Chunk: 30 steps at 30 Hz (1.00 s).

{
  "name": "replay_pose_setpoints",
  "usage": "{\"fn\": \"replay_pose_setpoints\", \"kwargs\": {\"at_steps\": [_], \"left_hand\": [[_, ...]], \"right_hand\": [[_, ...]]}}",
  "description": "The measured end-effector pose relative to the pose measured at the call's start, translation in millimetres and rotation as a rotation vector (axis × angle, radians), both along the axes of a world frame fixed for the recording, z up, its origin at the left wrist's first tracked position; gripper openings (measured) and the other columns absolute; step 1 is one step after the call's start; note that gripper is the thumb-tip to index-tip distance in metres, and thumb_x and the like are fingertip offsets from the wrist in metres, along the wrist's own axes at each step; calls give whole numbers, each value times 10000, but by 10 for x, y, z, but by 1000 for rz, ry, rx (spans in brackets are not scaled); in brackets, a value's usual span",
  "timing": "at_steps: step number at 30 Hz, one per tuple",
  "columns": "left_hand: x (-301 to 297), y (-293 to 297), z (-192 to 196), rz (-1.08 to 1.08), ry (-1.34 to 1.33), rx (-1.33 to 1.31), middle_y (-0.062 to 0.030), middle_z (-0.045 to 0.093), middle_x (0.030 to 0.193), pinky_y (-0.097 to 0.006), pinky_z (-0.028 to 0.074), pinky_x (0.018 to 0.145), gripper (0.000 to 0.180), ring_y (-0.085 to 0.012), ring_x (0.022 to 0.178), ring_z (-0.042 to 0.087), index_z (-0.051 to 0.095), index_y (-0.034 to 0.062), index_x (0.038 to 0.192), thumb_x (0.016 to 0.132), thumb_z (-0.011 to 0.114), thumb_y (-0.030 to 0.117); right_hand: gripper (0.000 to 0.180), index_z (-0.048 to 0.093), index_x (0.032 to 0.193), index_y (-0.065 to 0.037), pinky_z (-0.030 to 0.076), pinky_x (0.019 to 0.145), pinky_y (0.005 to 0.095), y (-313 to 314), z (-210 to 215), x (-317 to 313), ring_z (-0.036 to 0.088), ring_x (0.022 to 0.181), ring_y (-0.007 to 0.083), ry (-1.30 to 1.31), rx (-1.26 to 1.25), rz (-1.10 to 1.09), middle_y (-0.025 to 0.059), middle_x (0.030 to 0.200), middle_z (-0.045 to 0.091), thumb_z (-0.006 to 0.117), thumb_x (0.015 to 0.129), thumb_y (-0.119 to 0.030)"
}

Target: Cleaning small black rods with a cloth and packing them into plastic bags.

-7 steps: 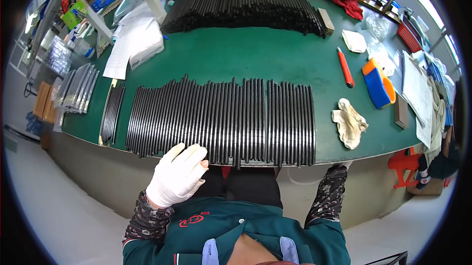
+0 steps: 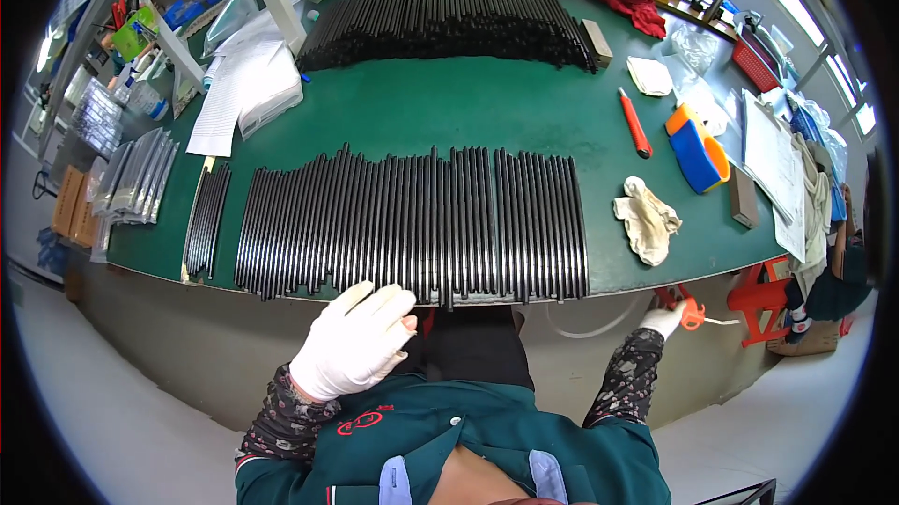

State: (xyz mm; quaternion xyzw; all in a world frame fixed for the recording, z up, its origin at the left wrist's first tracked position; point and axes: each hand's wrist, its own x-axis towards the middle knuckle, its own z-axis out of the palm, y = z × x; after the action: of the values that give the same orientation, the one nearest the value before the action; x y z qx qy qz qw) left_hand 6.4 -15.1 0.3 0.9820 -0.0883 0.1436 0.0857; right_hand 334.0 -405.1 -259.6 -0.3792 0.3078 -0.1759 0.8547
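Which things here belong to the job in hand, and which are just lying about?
Apparently in use:
front row of black rods, by the left hand
orange air gun, held in the right hand

Probably just lying about:
crumpled off-white glove
red cloth
papers

Site type: workshop or small factory floor.
Workbench: green tabletop [image 2: 393,117], pale upright frame [image 2: 272,0] at far left.
Workpieces: black rods [image 2: 412,224] in a near row; matching dark stack [image 2: 449,18] at the far side.
Packaged items: plastic-wrapped bundles [image 2: 139,177], left.
Paperwork: printed sheets [image 2: 215,112] at upper left.
Storage: red basket [image 2: 757,60], upper right.
Seating: red stool [image 2: 760,304]; second person [image 2: 838,280] just beside it.
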Motion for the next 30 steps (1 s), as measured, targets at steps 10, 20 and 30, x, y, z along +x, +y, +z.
{"fn": "replay_pose_setpoints", "kwargs": {"at_steps": [10, 20, 30], "left_hand": [[652, -432, 41, -411, -180, -466, -190, 597, 1152, -374, 511, 808, 558, -336, 944, 630, 511, 7, 1135, 631, 736, 86], [1221, -1618, -18, -592, 327, -1065, -157, 561, 1116, -385, 485, 820, 464, -318, 968, 561, 499, 36, 1196, 873, 645, 335], [1278, -1729, 8, -580, 241, -1594, -132, 536, 844, -390, 448, 701, 249, -291, 783, 550, 587, 29, 962, 924, 549, 272]], "right_hand": [[233, 465, 883, -56, 449, 734, 318, -479, 1351, -1228, 508, 782, 159, -169, -873, 41, 37, 820, 500, 517, 974, -264], [221, 505, 952, -48, 462, 689, 297, 706, 1950, -2062, 541, 771, 142, -571, -1025, 644, 39, 865, 555, 626, 877, -218], [342, 527, 1000, -27, 460, 762, 321, 689, 1852, -1815, 560, 835, 174, -420, -1722, 230, 61, 950, 573, 415, 997, -349]]}}
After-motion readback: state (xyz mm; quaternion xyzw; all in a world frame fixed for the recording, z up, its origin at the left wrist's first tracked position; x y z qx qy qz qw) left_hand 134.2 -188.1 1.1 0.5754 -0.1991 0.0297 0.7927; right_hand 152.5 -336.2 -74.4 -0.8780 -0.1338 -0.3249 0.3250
